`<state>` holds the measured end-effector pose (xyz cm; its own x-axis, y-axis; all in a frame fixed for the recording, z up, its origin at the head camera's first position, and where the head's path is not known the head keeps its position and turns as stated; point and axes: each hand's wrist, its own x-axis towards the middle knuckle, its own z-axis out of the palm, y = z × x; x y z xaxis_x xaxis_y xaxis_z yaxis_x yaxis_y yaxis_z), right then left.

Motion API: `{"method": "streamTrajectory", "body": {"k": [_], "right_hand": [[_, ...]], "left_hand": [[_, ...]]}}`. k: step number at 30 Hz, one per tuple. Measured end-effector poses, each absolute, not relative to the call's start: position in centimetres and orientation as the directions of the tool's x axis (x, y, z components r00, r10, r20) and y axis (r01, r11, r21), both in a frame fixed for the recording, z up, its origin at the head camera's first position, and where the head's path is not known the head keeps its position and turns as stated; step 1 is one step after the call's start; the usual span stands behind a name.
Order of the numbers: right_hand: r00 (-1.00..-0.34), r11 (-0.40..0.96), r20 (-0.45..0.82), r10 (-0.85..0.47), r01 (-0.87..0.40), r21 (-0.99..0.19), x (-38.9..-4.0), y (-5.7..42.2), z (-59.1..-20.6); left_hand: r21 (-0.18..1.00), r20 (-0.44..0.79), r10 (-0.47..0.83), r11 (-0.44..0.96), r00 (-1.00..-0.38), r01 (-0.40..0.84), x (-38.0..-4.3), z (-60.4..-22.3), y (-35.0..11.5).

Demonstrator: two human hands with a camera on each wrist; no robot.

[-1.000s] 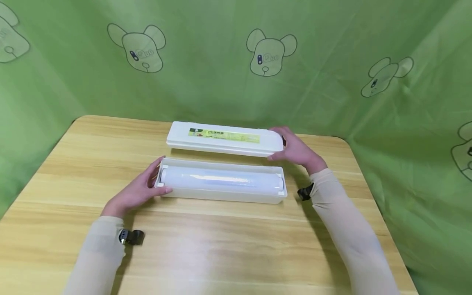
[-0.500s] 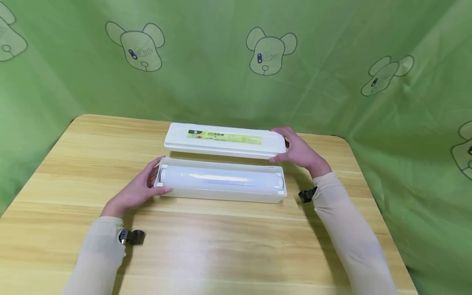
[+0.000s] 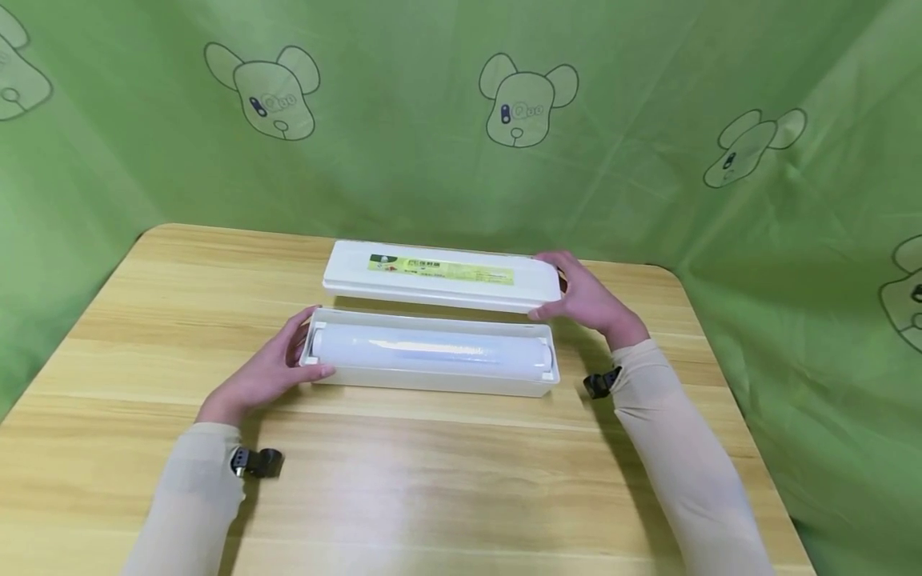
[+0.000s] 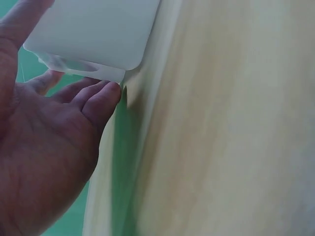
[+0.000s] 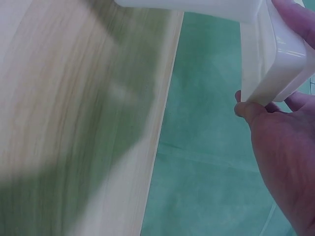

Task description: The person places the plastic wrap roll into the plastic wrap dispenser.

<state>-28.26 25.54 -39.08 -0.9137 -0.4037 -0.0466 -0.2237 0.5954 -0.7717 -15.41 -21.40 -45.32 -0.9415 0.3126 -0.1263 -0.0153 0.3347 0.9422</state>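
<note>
A long white plastic-wrap box (image 3: 432, 382) lies uncovered on the table, a roll of plastic wrap (image 3: 432, 362) inside it. My left hand (image 3: 265, 374) holds the box's left end, thumb along the near wall and fingers round the far corner. In the left wrist view, that box end (image 4: 93, 29) shows above the palm and several fingertips touch its lower edge. Behind the box, my right hand (image 3: 587, 298) grips the right end of the white lid (image 3: 349, 268), which bears a yellow-green label. The right wrist view has the lid's end (image 5: 280, 64) between thumb and fingers.
The wooden table (image 3: 432, 488) has rounded far corners. A green curtain (image 3: 403, 176) with cartoon bear heads hangs close behind its far edge and along the right side. A small black device (image 3: 258, 462) sits on the left wrist, another black device (image 3: 601, 384) on the right.
The lid and my right hand have shifted slightly to the right and nearer to the box. My left hand and the box have stayed in place.
</note>
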Motion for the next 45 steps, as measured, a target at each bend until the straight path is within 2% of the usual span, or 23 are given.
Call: {"method": "streamTrajectory", "body": {"k": [29,45], "right_hand": [[-0.913,0.529,-0.033,-0.406,-0.206,-0.823,-26.6,26.4,-39.2],[-0.914,0.513,-0.042,-0.403,-0.188,-0.838,-25.7,26.2,-38.4]], "left_hand": [[0.953,-0.128,0.308,0.301,-0.943,-0.031,-15.4,-45.9,-21.3],[0.958,-0.081,0.306,0.288,-0.949,0.011,-15.9,-44.9,-21.6]]}}
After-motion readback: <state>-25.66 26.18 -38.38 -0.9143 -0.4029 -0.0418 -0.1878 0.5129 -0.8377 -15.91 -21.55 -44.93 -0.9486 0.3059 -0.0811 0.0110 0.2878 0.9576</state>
